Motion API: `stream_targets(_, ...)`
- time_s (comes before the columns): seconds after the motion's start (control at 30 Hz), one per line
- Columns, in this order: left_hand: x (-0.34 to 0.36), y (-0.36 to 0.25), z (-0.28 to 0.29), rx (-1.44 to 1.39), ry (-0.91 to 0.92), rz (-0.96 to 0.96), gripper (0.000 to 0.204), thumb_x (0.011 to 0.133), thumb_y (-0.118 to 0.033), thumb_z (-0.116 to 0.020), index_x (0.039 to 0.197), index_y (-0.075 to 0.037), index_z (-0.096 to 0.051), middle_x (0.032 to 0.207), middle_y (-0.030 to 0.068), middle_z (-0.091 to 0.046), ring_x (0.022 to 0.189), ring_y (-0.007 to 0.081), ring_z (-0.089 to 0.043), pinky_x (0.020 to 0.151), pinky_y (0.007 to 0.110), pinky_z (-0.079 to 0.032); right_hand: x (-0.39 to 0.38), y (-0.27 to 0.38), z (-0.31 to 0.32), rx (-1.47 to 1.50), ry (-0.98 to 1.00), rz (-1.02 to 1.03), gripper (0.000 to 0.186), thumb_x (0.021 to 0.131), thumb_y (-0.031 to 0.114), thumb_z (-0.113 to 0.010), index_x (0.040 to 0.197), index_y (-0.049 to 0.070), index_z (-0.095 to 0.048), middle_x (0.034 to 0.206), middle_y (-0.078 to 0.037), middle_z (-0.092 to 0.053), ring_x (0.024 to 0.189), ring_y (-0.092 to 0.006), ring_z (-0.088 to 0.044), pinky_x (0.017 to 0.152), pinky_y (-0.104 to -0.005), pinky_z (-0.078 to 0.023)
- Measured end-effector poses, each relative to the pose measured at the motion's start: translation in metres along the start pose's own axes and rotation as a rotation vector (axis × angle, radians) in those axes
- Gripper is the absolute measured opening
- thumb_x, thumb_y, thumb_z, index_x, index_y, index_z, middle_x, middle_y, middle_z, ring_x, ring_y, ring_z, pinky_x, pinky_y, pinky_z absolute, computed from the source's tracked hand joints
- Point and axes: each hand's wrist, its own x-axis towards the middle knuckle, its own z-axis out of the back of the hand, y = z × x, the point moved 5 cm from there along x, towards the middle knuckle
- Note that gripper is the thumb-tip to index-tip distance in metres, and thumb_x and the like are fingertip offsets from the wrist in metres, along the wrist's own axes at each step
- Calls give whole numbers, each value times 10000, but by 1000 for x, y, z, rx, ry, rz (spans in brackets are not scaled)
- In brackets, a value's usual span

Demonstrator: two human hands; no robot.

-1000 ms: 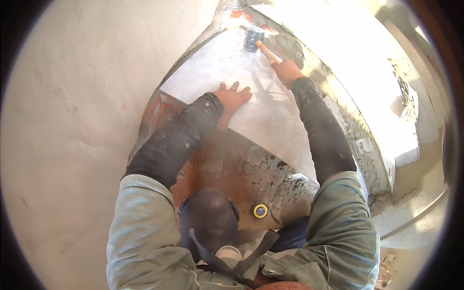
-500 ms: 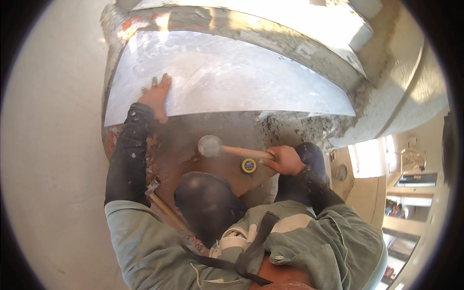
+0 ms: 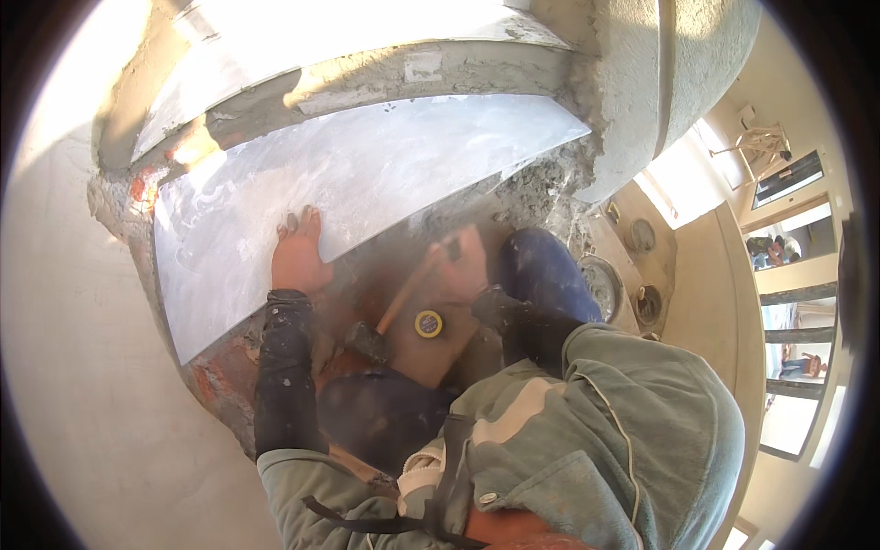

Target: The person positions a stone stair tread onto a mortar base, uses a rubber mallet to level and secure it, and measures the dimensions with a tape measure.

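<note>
My left hand (image 3: 301, 254) lies with fingers spread on the pale grey, curved-edged tile (image 3: 357, 160), near its front edge. My right hand (image 3: 458, 264), blurred, is closed round the upper end of a wooden-handled mallet (image 3: 368, 341), whose dark head hangs low, just left of a small yellow-rimmed tape measure (image 3: 429, 324). Both are over the rough mortar and brick below the tile, between my knees (image 3: 543, 275).
A pale plastered wall (image 3: 82, 367) runs along the left. A light upper step (image 3: 357, 27) lies beyond the tile, a curved grey wall (image 3: 678, 64) at upper right. Round containers (image 3: 600, 289) stand on a lower landing. Small figures of other people (image 3: 807, 365) show through openings at far right.
My right hand has brought the mallet down from the tile's top to below its front edge, its head swinging toward me. My view has turned, showing more of the room to the right.
</note>
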Motion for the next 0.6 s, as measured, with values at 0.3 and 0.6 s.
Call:
stream_targets(0.3, 12, -15, 7, 90, 160, -36, 980, 723, -202, -777, 1530, 113, -318, 1567, 361, -355, 1435, 558, -356, 1212, 579, -299, 134, -119, 140, 763, -1142, -932, 857, 980, 583, -478, 1538, -46, -308, 1451, -236, -491, 1327, -337, -485, 1091, -470, -391)
stream_targets(0.6, 18, -16, 7, 96, 164, -75, 1033, 706, -213, -808, 1533, 124, -290, 1558, 379, -352, 1433, 576, -345, 1204, 606, -287, 171, -167, 99, 971, -1093, -762, 1010, 955, 624, -508, 1575, -91, -158, 1615, -312, -265, 1409, -397, -442, 1184, -481, -345)
